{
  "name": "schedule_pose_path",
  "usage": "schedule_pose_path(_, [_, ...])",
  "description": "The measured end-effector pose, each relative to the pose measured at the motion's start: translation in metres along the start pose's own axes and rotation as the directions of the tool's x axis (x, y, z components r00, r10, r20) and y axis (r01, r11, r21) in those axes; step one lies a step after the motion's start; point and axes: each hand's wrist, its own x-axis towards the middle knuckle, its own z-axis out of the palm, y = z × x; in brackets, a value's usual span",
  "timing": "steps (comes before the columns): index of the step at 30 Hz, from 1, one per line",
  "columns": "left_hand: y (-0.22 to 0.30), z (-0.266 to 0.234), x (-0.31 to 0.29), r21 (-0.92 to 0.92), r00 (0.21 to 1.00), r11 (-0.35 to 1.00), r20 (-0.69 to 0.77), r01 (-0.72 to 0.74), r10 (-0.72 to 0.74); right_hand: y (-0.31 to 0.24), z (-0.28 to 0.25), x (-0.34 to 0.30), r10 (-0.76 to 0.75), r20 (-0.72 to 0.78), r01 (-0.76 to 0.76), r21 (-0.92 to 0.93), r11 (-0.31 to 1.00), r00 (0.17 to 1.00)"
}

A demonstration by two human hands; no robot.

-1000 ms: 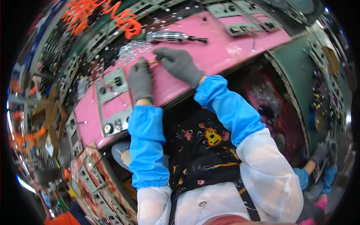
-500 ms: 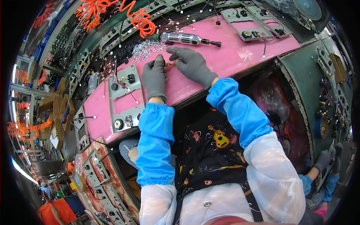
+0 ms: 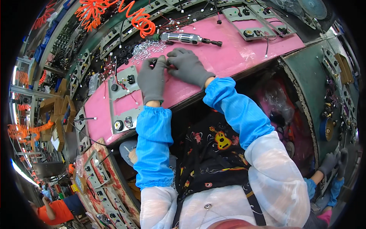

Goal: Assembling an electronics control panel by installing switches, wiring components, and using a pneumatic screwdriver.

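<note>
My left hand (image 3: 151,81), in a grey glove, is closed with thumb and fingers pinched on a small dark part (image 3: 153,63). The gloved fingertips cover most of this piece, so its exact kind cannot be made out. Close against it, my right hand (image 3: 189,68) has its fingers curled, meeting the left fingertips; whatever they grip is hidden. Both hands are just above the pink work surface (image 3: 225,45). To their left lies a grey metal panel frame (image 3: 113,103) fitted with round and square connectors and thin wires. Loose silvery nuts and washers (image 3: 146,51) are heaped beyond my left hand.
A silver air screwdriver (image 3: 187,39) lies beyond my hands, near an orange coiled hose (image 3: 143,24). Black rings (image 3: 124,55) are piled beside the nuts. More metal panels (image 3: 249,28) lie at the far right. Another person's gloved hand (image 3: 328,163) works at the right bench.
Both hands have shifted slightly left and nearer together. A brass-coloured piece visible between them earlier is now hidden by the fingers. The right fingers have curled in more.
</note>
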Motion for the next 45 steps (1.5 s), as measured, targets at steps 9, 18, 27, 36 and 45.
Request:
schedule_pose_path(9, [-0.016, -0.004, 0.002, -0.356, 0.991, 0.932, -0.090, 0.065, -0.103, -0.006, -0.003, 0.005, 0.069, -0.172, -0.051, 0.107, 0.993, 0.983])
schedule_pose_path(18, [0.070, -0.022, -0.116, -0.364, 0.978, 0.929, 0.208, 0.072, 0.005, -0.078, -0.082, -0.085, 0.531, -0.068, -0.265, 0.808, 0.526, 0.845])
schedule_pose_path(27, [0.007, -0.046, -0.170, -0.378, 0.886, 0.925, 0.443, 0.043, 0.140, -0.103, -0.114, -0.123, 0.262, 0.724, -0.770, 0.599, 0.220, 0.638])
schedule_pose_path(36, [-0.032, -0.020, -0.208, -0.319, 0.947, 0.933, 0.212, -0.167, 0.242, -0.138, -0.106, -0.137, 0.252, 0.436, -0.325, 0.100, 0.941, 0.864])
schedule_pose_path(45, [0.018, -0.041, -0.225, -0.649, 0.876, 0.602, 0.435, 0.465, -0.207, -0.132, -0.122, -0.139, 0.232, 0.192, -0.293, 0.410, 0.864, 0.954])
